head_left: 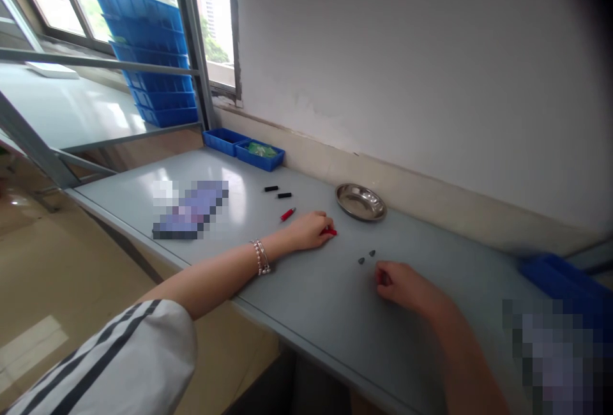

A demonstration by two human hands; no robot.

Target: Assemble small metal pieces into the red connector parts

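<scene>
My left hand [313, 228] rests on the table with its fingers closed around a small red cylindrical piece [331, 232], whose end sticks out past the fingertips. To the right, my right hand [401, 282] is curled, and whatever its fingers may hold is hidden. Just beyond it lie two small dark grey pieces, a nearer one [361, 261] and a farther one [372, 253]. Behind my left hand lies another red cylinder [287, 214] with a thin tip. Two black cylinders, one [271, 189] and another [284, 195], lie farther back.
A shiny metal dish [341, 202] stands near the wall. Two low blue bins, one [218, 140] and one [275, 161] with green contents, sit at the far end. Stacked blue crates [158, 60] rise behind a metal frame. A blurred-out item [191, 211] lies left; another blue bin [550, 274] is right.
</scene>
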